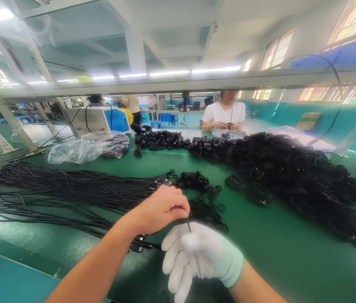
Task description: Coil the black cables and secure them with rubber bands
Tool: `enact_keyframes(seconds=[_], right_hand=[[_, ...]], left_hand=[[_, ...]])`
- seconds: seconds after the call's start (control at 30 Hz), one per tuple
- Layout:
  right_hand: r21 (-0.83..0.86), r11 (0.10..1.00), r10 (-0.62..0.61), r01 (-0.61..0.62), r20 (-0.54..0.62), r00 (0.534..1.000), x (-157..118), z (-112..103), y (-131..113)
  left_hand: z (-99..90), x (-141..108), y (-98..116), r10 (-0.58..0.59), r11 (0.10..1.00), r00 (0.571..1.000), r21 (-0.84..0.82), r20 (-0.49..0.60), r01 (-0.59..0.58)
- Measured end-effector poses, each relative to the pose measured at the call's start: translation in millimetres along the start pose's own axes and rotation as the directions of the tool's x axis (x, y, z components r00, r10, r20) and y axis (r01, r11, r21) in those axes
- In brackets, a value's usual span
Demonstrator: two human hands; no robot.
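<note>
A thin black strip — short in view, dark and narrow, its ends hidden — sits between the hands, above the green table. Its long axis runs steeply down, leaning slightly right. The bare left hand pinches the top, fingers curled; the gloved right hand grips lower with thumb and forefinger, other fingers loosely bent. Black cables stretch leftward, small black loops just beyond.
</note>
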State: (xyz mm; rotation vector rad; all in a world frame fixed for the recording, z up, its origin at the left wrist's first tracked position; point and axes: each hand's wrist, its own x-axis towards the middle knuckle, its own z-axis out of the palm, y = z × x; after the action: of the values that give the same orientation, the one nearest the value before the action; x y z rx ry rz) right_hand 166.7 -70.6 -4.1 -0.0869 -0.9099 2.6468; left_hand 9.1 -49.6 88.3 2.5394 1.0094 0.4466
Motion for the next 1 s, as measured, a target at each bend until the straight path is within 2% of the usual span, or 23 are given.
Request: enact_keyframes(seconds=[0.1, 0.17, 0.23, 0.27, 0.33, 0.37, 0.43, 0.5, 0.6, 0.67, 0.7, 0.77, 0.8, 0.83, 0.9, 1.0], right_hand=[[-0.008, 1.0, 0.015, -0.015, -0.015, 1.0, 3.2, 1.6, 5.1], [-0.032, 0.999, 0.005, -0.006, -0.02, 1.0, 2.1, 0.4, 8.2], [-0.068, 0.996, -0.057, 0.058, 0.01, 0.998, -3.1, -1.8, 7.1], [-0.08, 0.99, -0.117, 0.118, 0.018, 0.993, -7.1, -2.5, 3.8], [-0.081, 0.956, -0.286, 0.282, -0.047, 0.957, -16.2, -2.2, -8.5], [-0.069, 0.927, -0.375, 0.369, -0.107, 0.921, -20.6, -0.9, -16.8], [-0.022, 0.861, -0.501, 0.508, -0.203, 0.841, -27.3, 3.7, -34.4], [0.027, 0.823, -0.55, 0.568, -0.215, 0.807, -29.5, 8.5, -48.4], [-0.05, 0.832, -0.546, 0.553, -0.257, 0.798, -24.8, 11.0, -54.4], [-0.135, 0.866, -0.497, 0.481, -0.323, 0.805, -18.6, 8.9, -48.0], [-0.157, 0.89, -0.456, 0.428, -0.336, 0.824, -15.3, 7.5, -42.6], [-0.157, 0.938, -0.343, 0.31, -0.283, 0.896, -9.3, 5.2, -29.8], [-0.146, 0.957, -0.279, 0.25, -0.224, 0.934, -7.0, 4.8, -23.6], [-0.135, 0.971, -0.218, 0.198, -0.159, 0.963, -5.1, 4.9, -18.0], [-0.119, 0.985, -0.136, 0.129, -0.054, 0.989, -2.4, 6.3, -9.4], [-0.108, 0.991, -0.084, 0.083, -0.006, 0.996, 0.3, 8.6, -1.2]], left_hand=[[2.8, 4.1, 4.5, -0.01, 0.997, 1.0, 0.071, -0.008, 0.011], [9.6, 6.2, 2.2, 0.008, 1.0, 1.0, 0.031, -0.019, -0.007], [19.8, 4.1, -6.1, 0.0, 0.998, 0.999, -0.057, -0.045, -0.002], [25.9, 0.6, -11.9, -0.043, 0.997, 0.997, -0.074, -0.069, 0.038], [40.1, -11.2, -23.5, -0.203, 0.979, 0.967, 0.002, -0.15, 0.206], [48.2, -19.1, -27.9, -0.281, 0.95, 0.941, 0.084, -0.189, 0.3], [66.4, -37.3, -30.8, -0.327, 0.903, 0.922, 0.219, -0.208, 0.369], [84.6, -55.7, -24.7, -0.261, 0.896, 0.945, 0.316, -0.195, 0.313], [98.1, -75.3, -3.1, -0.037, 0.879, 0.985, 0.463, -0.169, 0.112], [89.2, -77.8, 13.0, 0.079, 0.86, 0.981, 0.51, -0.176, 0.023], [79.1, -75.6, 19.6, 0.106, 0.858, 0.974, 0.513, -0.201, 0.013], [52.0, -65.4, 27.1, 0.116, 0.87, 0.956, 0.492, -0.268, 0.032], [37.4, -58.7, 27.6, 0.084, 0.865, 0.953, 0.497, -0.291, 0.076], [23.9, -51.8, 26.3, 0.053, 0.868, 0.963, 0.489, -0.265, 0.087], [4.3, -39.0, 19.8, 0.006, 0.91, 0.98, 0.408, -0.197, 0.076], [-1.8, -25.5, 6.8, -0.033, 0.974, 0.99, 0.216, -0.14, 0.063]])
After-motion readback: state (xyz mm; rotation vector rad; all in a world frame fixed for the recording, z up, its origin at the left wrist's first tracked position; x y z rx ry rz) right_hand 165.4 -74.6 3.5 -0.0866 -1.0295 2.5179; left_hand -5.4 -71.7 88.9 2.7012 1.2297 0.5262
